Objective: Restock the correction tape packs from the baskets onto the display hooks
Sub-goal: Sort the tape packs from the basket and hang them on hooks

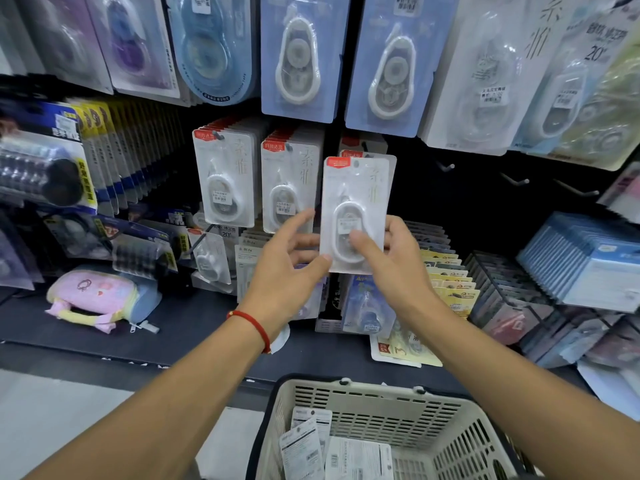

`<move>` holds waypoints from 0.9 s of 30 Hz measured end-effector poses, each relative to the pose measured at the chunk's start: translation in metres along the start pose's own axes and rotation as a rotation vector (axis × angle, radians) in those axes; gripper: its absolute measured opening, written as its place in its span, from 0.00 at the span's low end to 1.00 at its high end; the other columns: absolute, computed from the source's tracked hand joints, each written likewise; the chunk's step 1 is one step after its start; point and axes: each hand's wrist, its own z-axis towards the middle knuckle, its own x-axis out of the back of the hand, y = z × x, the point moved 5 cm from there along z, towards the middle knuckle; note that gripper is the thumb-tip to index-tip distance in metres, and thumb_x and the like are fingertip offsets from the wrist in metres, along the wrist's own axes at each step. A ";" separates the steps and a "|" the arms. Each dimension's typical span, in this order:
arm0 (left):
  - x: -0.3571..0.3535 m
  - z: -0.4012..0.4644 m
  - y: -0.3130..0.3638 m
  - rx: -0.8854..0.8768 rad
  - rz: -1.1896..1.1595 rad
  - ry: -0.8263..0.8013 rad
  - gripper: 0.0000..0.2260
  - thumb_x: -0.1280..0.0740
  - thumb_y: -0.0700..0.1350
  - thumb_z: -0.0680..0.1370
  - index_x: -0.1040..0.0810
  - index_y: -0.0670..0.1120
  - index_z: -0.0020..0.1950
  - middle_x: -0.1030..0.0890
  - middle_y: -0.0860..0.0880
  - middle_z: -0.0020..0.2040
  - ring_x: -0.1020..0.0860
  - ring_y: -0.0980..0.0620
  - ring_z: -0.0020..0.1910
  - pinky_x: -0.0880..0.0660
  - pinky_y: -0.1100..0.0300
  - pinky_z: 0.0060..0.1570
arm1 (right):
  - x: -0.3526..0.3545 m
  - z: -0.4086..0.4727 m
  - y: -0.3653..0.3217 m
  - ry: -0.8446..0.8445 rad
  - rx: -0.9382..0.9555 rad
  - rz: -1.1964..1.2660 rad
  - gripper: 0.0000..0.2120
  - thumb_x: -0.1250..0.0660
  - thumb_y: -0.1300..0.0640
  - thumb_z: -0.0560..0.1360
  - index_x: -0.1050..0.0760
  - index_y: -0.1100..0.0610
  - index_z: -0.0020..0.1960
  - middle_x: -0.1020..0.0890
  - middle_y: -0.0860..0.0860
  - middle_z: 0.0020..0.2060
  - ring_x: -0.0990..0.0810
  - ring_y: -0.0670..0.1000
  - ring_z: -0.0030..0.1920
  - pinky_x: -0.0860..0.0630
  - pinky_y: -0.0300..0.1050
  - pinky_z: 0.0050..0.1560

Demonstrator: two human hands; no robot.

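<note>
At the third hook we held one correction tape pack [356, 209]: right hand [391, 258] gripping it, left hand [291, 258] steadying its corner, fingers loose. Two hooks full; basket [446, 441] had more packs.

view: head cam, single, wide-angle
facing: forward and down at display wall [485, 202], edges bowed
range: close, shelf within arm's reach
near edge: basket [346, 400] bottom centre
far: hanging packs top
overlap: none, one view
</note>
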 end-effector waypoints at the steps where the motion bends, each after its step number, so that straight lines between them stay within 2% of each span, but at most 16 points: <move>1: -0.003 -0.001 0.001 0.000 -0.007 -0.020 0.30 0.29 0.32 0.79 0.30 0.58 0.74 0.17 0.49 0.60 0.16 0.59 0.52 0.17 0.55 0.57 | 0.003 0.001 0.000 0.025 -0.007 0.013 0.13 0.29 0.51 0.81 0.25 0.51 0.63 0.16 0.48 0.56 0.16 0.47 0.56 0.19 0.56 0.62; 3: -0.008 -0.004 0.004 -0.010 -0.019 -0.057 0.31 0.29 0.30 0.78 0.30 0.60 0.72 0.17 0.52 0.63 0.17 0.59 0.57 0.19 0.52 0.62 | 0.006 0.002 0.000 0.061 -0.005 0.027 0.13 0.30 0.51 0.82 0.25 0.52 0.64 0.16 0.48 0.57 0.16 0.48 0.57 0.20 0.56 0.63; 5: -0.013 -0.006 0.007 -0.019 -0.038 -0.071 0.31 0.29 0.30 0.78 0.30 0.58 0.73 0.19 0.54 0.65 0.18 0.60 0.60 0.19 0.54 0.62 | 0.009 0.003 -0.001 0.086 0.015 0.032 0.14 0.30 0.51 0.82 0.26 0.53 0.66 0.16 0.48 0.57 0.16 0.47 0.57 0.19 0.56 0.63; 12: -0.020 -0.008 0.013 -0.061 -0.092 -0.057 0.29 0.29 0.30 0.78 0.28 0.56 0.72 0.19 0.55 0.65 0.18 0.58 0.60 0.20 0.58 0.61 | 0.016 0.010 -0.003 0.142 0.059 0.077 0.20 0.26 0.47 0.80 0.24 0.52 0.68 0.13 0.46 0.55 0.14 0.46 0.55 0.17 0.57 0.60; 14: -0.017 -0.006 0.012 -0.080 0.011 -0.047 0.28 0.31 0.32 0.78 0.28 0.54 0.74 0.20 0.56 0.67 0.20 0.63 0.60 0.23 0.67 0.59 | 0.019 0.016 0.000 0.116 0.093 -0.067 0.21 0.27 0.45 0.79 0.24 0.51 0.68 0.14 0.44 0.55 0.15 0.44 0.54 0.17 0.56 0.58; 16: -0.009 -0.003 0.011 -0.121 0.253 -0.010 0.29 0.32 0.33 0.78 0.29 0.52 0.77 0.24 0.56 0.72 0.25 0.66 0.64 0.30 0.79 0.55 | 0.019 0.018 0.007 0.078 0.138 -0.363 0.29 0.29 0.41 0.79 0.32 0.50 0.76 0.20 0.46 0.64 0.19 0.43 0.59 0.19 0.51 0.61; 18: -0.002 0.002 0.008 -0.199 0.531 0.017 0.30 0.33 0.34 0.77 0.30 0.50 0.79 0.28 0.52 0.76 0.32 0.59 0.72 0.41 0.84 0.60 | 0.020 0.015 0.010 0.084 0.283 -0.659 0.36 0.30 0.44 0.80 0.41 0.53 0.82 0.32 0.52 0.74 0.27 0.47 0.66 0.24 0.48 0.63; 19: 0.000 0.005 0.007 -0.235 0.655 0.016 0.31 0.33 0.34 0.77 0.31 0.49 0.80 0.32 0.51 0.79 0.36 0.54 0.77 0.45 0.81 0.68 | 0.017 0.013 0.007 0.087 0.425 -0.785 0.35 0.29 0.47 0.80 0.40 0.54 0.81 0.34 0.54 0.75 0.29 0.50 0.69 0.25 0.50 0.66; 20: 0.003 0.009 0.005 -0.258 0.754 0.011 0.32 0.32 0.35 0.77 0.33 0.48 0.81 0.37 0.49 0.82 0.41 0.50 0.81 0.48 0.72 0.76 | 0.012 0.012 0.004 0.064 0.566 -0.893 0.33 0.29 0.50 0.80 0.37 0.55 0.81 0.33 0.55 0.76 0.30 0.54 0.73 0.26 0.53 0.69; 22: 0.007 0.018 -0.002 -0.276 0.876 0.005 0.34 0.31 0.37 0.78 0.37 0.48 0.83 0.47 0.48 0.86 0.50 0.47 0.84 0.49 0.56 0.82 | 0.000 0.020 0.003 -0.032 0.720 -1.046 0.31 0.30 0.51 0.81 0.34 0.55 0.80 0.35 0.57 0.80 0.35 0.59 0.79 0.31 0.58 0.75; 25: 0.009 0.028 -0.017 -0.281 0.977 -0.032 0.38 0.29 0.39 0.78 0.42 0.49 0.85 0.57 0.49 0.86 0.54 0.46 0.85 0.44 0.49 0.82 | -0.014 0.043 0.010 -0.110 0.641 -1.171 0.29 0.35 0.47 0.83 0.36 0.56 0.81 0.45 0.55 0.85 0.46 0.58 0.84 0.40 0.61 0.80; 27: 0.007 0.030 -0.026 -0.296 1.027 -0.048 0.39 0.28 0.41 0.78 0.44 0.50 0.85 0.62 0.49 0.86 0.57 0.47 0.85 0.42 0.48 0.80 | -0.019 0.057 0.013 -0.123 0.596 -1.215 0.29 0.37 0.49 0.84 0.37 0.57 0.81 0.48 0.54 0.85 0.45 0.58 0.84 0.38 0.61 0.79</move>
